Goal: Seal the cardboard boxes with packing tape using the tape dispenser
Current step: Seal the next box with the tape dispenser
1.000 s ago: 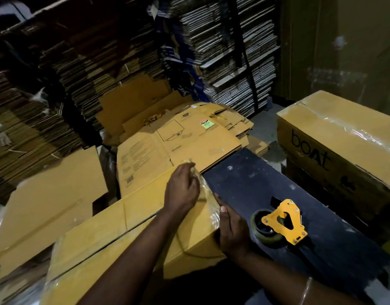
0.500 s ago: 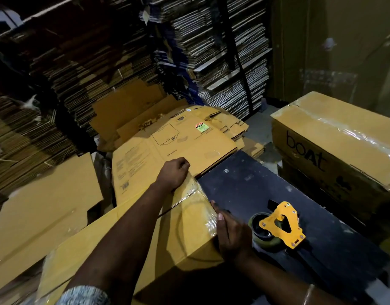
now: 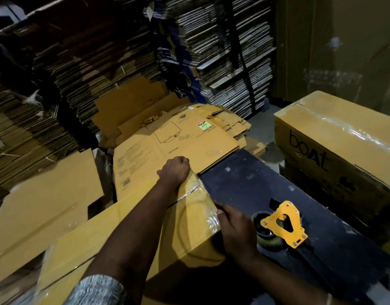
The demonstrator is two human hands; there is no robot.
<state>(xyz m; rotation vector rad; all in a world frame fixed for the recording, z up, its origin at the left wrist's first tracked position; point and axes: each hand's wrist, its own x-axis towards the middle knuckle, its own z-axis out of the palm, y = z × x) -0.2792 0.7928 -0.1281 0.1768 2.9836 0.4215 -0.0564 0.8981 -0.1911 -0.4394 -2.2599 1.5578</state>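
I am looking down, from a camera worn on the head, at a yellow-brown cardboard box point(image 3: 128, 243) lying across the near end of a dark table point(image 3: 266, 179). Clear packing tape point(image 3: 200, 205) gleams over the box's far right corner and down its end face.

My left hand point(image 3: 175, 171) is at the far top edge of the box, fingers curled over the edge and pressing the tape down there. My right hand point(image 3: 235, 230) lies against the end face of the box, fingers fairly straight and flat on the tape; I cannot tell whether the thumb pinches anything.

The yellow tape dispenser point(image 3: 282, 225) lies on its side on the table, just beside my right hand, held by neither hand.

In my judgement, the step is smoothing the tape end. To do it well I would rub firmly from the seam outward toward the edges, push out the wrinkles visible near the corner, and keep the box from sliding on the table.

1 taped box marked "boAt" point(image 3: 334, 148) sits at the right. Flattened cartons point(image 3: 176, 142) lie beyond the table.
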